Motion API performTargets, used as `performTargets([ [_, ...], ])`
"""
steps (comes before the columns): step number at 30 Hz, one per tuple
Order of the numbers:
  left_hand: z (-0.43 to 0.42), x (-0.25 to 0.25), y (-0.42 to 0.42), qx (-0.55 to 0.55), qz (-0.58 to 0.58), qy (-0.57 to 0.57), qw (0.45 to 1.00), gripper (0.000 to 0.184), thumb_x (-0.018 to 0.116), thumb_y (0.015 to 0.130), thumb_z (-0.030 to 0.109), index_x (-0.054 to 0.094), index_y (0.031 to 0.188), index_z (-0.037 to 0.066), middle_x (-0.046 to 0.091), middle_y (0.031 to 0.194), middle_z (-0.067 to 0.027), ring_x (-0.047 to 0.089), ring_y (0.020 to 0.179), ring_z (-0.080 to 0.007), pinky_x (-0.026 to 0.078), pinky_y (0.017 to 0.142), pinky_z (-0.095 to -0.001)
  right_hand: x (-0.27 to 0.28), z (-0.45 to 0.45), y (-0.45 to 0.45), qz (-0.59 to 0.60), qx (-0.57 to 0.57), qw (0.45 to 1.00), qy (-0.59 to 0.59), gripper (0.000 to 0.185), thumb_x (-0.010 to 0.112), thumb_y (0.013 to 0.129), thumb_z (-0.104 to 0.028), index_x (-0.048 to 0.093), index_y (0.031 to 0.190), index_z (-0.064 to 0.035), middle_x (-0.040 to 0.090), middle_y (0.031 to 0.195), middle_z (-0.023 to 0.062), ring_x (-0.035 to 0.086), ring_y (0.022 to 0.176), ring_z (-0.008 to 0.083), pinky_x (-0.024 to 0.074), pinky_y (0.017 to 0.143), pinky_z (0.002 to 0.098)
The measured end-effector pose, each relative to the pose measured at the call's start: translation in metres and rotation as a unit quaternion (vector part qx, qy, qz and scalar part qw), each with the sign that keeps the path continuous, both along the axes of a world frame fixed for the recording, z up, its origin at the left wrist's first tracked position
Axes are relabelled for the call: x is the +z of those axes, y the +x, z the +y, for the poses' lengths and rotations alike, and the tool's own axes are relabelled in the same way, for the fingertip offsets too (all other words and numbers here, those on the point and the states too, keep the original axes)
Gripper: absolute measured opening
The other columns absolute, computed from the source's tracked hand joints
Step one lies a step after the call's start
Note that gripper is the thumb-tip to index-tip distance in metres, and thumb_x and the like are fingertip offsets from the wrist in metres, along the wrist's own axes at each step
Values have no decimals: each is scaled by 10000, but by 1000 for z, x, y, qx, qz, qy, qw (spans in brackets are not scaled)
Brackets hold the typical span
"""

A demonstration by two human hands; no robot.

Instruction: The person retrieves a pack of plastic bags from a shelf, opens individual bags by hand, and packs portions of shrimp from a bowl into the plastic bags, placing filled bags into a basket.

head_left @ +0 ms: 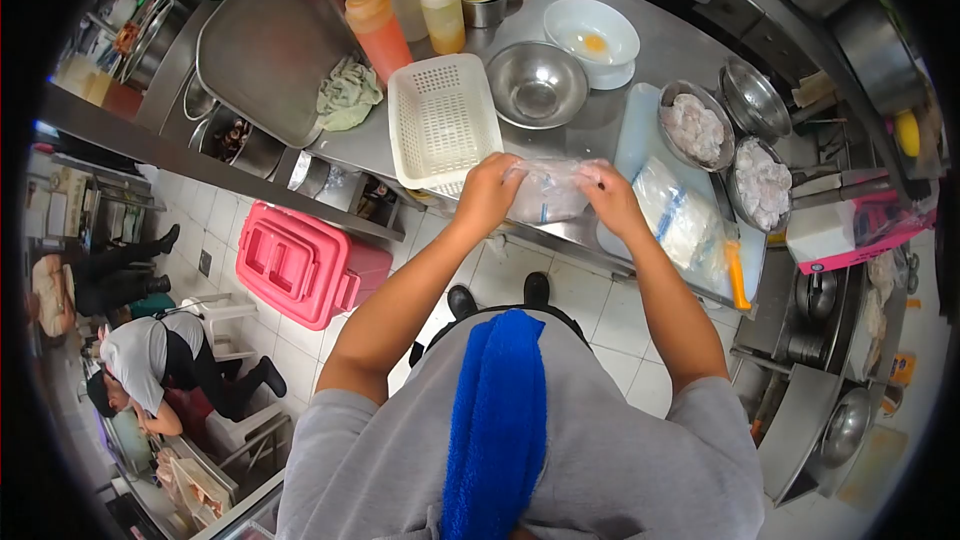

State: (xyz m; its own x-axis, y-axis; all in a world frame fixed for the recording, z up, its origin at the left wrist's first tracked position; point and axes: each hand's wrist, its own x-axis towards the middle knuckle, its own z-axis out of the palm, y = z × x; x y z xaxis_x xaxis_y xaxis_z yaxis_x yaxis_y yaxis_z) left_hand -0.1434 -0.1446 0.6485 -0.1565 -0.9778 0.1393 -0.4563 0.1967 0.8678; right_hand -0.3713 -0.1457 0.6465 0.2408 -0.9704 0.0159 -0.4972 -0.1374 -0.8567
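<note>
A clear plastic bag (548,198) with a blue mark on it is stretched between my hands at the counter's front edge. My left hand (487,187) pinches its left upper corner, and my right hand (612,196) grips the right one. Whatever the bag contains is hard to make out. Just beyond my left hand stands a white perforated basket (443,110) with nothing in it. A steel bowl (537,86) sits behind the bag. To the right of my right hand, another plastic bag (675,210) with white contents lies on a cutting board (640,125), near a yellow-handled knife (738,275).
Squeeze bottles (375,30) and a crumpled cloth (348,95) are at the back left. A white bowl (592,35) holds something yellow. Steel bowls of pale food (697,130) stand at right. A pink lidded bin (300,265) is on the floor; a person (165,365) bends at lower left.
</note>
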Motion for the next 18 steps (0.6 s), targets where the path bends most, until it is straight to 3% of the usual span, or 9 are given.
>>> performTargets([
  [5, -23, -27, -24, 15, -54, -170, 984, 176, 555, 840, 65, 618, 953, -54, 612, 1005, -233, 581, 945, -380, 460, 835, -405, -34, -61, -7, 114, 26, 993, 9, 364, 648, 800, -293, 626, 978, 23, 554, 1187, 200, 567, 1020, 304, 451, 854, 352],
  [7, -27, -38, -29, 24, -131, -148, 980, 199, 532, 849, 74, 611, 966, -66, 605, 976, -237, 571, 949, -393, 451, 852, -432, -25, -68, -4, 102, 32, 971, 213, 288, 649, 824, -293, 617, 961, -41, 598, 955, 73, 557, 867, 166, 463, 702, 303],
  [10, -32, -55, -20, -2, -213, -18, 977, 242, 483, 867, 90, 578, 1029, -61, 592, 979, -258, 562, 966, -414, 447, 870, -445, -29, -80, -6, 9, 33, 951, 308, 274, 675, 807, -297, 605, 968, -87, 585, 917, 18, 546, 822, 122, 469, 645, 296],
  [11, -33, -61, -18, -6, -257, 39, 966, 258, 468, 871, 95, 560, 1053, -63, 585, 993, -270, 560, 970, -423, 447, 876, -445, -31, -81, -7, 9, 36, 951, 308, 274, 675, 807, -297, 605, 968, -87, 585, 917, 18, 546, 822, 122, 469, 645, 296],
  [14, -20, -39, -18, 34, -253, 53, 965, 291, 460, 878, 109, 529, 1093, -74, 568, 1016, -300, 547, 987, -435, 444, 882, -454, -28, -84, -6, -5, 18, 942, 335, 269, 696, 788, -275, 590, 979, -118, 576, 870, -1, 541, 777, 123, 468, 628, 284],
  [18, -26, -40, -20, 15, -265, 144, 953, 337, 448, 898, 140, 506, 1144, -82, 551, 1052, -315, 528, 1033, -432, 437, 897, -459, -33, -93, -21, -24, 82, 916, 391, 279, 709, 776, -240, 579, 980, -101, 572, 865, 9, 535, 777, 117, 466, 612, 271],
])
